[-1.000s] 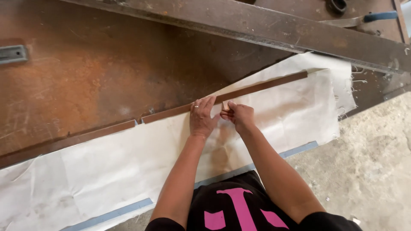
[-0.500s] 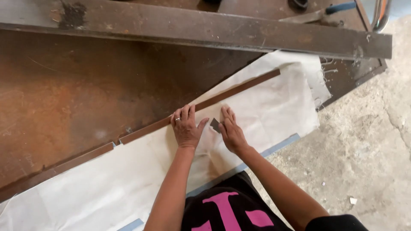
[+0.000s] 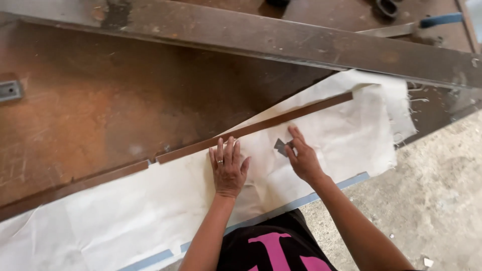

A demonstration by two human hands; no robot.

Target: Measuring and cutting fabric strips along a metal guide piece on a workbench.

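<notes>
The left hand [image 3: 228, 168] lies flat, fingers together and spread straight, palm down on the white cloth [image 3: 150, 216] in the lower middle of the frame; it grips nothing. Its fingertips reach just up to the long brown strip [image 3: 256, 128] that runs diagonally from the left edge up toward the upper right, along the cloth's upper border. The right hand [image 3: 301, 158], just right of centre, pinches a small dark flat piece [image 3: 281, 147] between thumb and fingers; the piece sits over the cloth just below the strip, but its shape and material are too small to make out, and whether it touches the cloth cannot be told.

The cloth covers the near edge of a rusty brown table [image 3: 100, 115]; its frayed right end lies at the right of the frame, and its left end is cut off by the frame edge. A blue band [image 3: 321, 193] runs under the cloth's lower border, partly hidden by both forearms. A dark metal beam [image 3: 301, 45] crosses the top of the frame. At the upper right, 1 blue-handled tool [image 3: 432, 22] is partly cut off, so its kind is unclear. Grey concrete floor [image 3: 432, 200] fills the lower right.
</notes>
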